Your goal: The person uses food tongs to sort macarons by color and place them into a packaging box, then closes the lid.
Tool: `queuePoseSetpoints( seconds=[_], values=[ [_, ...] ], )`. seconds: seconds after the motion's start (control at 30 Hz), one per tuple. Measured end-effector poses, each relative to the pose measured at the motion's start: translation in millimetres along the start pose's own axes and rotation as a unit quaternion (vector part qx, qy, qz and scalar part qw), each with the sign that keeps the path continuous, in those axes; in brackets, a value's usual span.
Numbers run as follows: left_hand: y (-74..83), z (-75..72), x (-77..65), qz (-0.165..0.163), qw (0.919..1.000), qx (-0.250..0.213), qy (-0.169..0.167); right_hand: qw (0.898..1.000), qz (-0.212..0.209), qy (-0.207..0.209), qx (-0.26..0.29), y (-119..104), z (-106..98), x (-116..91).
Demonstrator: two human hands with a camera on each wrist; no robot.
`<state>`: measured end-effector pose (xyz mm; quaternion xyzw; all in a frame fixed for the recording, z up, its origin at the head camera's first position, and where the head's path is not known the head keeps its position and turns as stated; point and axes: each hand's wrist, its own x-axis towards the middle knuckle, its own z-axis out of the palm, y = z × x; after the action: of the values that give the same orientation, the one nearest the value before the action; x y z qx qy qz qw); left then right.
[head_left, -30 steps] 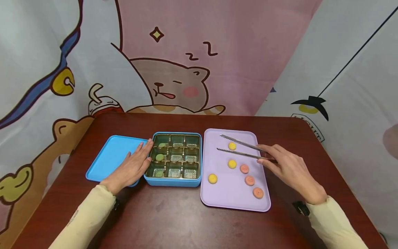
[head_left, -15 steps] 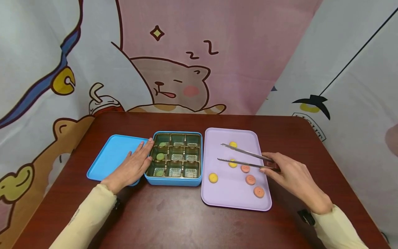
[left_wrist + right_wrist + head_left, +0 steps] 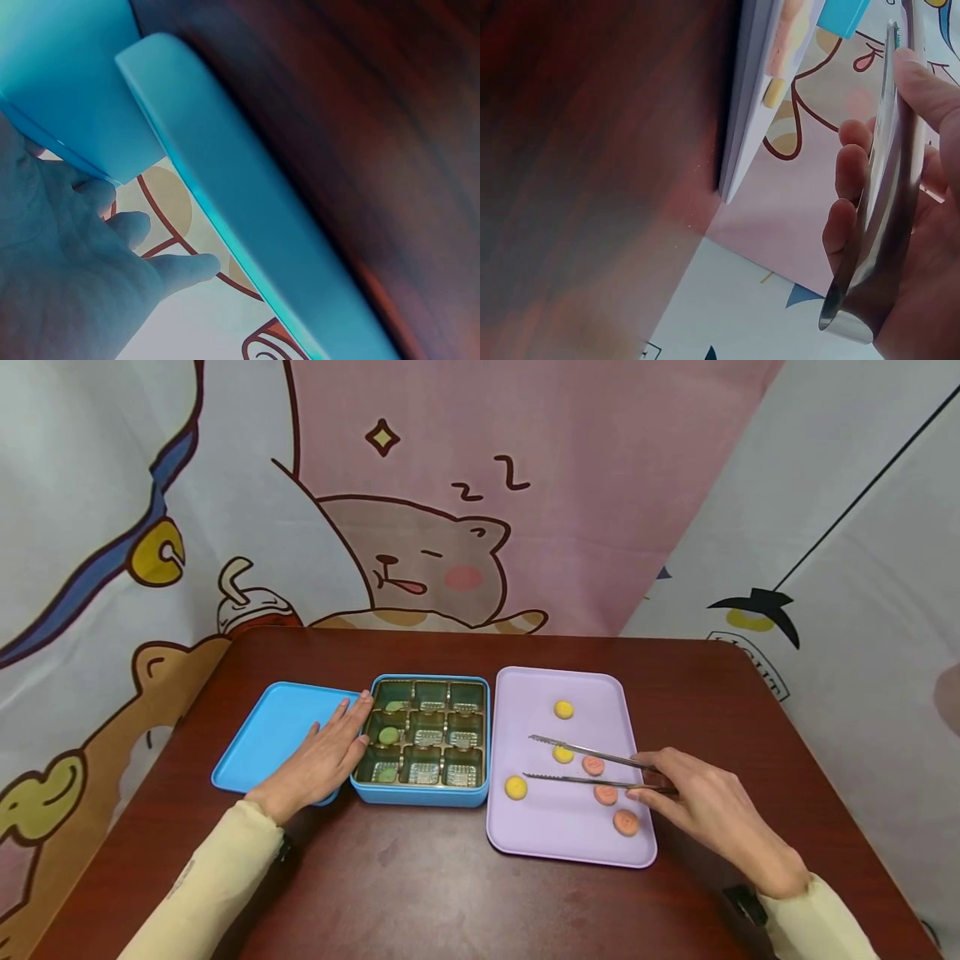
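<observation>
My right hand [image 3: 705,806] grips metal tongs [image 3: 607,757] above a lilac tray [image 3: 555,839]. The tongs' arms stand apart with nothing pinched between their tips; they overlap a yellow disc [image 3: 563,754] and a pink disc [image 3: 606,795] in the head view. Two more yellow discs and two more pink ones lie on the tray. My left hand [image 3: 315,768] has straight fingers, their tips at the left wall of a blue box [image 3: 420,796]. Inside it, a gold divided insert holds green discs [image 3: 388,736] in its left column; the other compartments hold none.
A flat blue lid [image 3: 258,739] lies left of the box, partly under the left hand. The box and tray stand side by side on a dark brown table [image 3: 420,885]. A cartoon-printed curtain [image 3: 600,485] hangs behind the table.
My right hand has moved the tongs toward the near side of the tray, from the farthest yellow disc to the middle ones. The left hand stays at the box.
</observation>
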<state>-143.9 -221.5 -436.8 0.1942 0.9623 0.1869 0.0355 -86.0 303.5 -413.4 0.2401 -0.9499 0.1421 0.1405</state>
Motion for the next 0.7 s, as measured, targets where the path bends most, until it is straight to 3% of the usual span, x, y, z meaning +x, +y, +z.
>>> queuePoseSetpoints(
  seconds=[0.2,0.47,0.7],
  values=[
    [0.4,-0.4,0.2,0.000,1.0000,0.000,0.000,1.000,-0.016,-0.004,0.003,-3.4,3.4,-4.2],
    [-0.7,0.7,0.6,-0.004,1.0000,0.000,-0.001,0.998,0.006,-0.057,-0.006,-9.8,5.5,-5.4],
    [-0.3,0.9,0.5,-0.004,1.0000,-0.002,0.001,0.999,-0.018,-0.046,-0.015,-9.3,9.3,-5.5]
  ],
)
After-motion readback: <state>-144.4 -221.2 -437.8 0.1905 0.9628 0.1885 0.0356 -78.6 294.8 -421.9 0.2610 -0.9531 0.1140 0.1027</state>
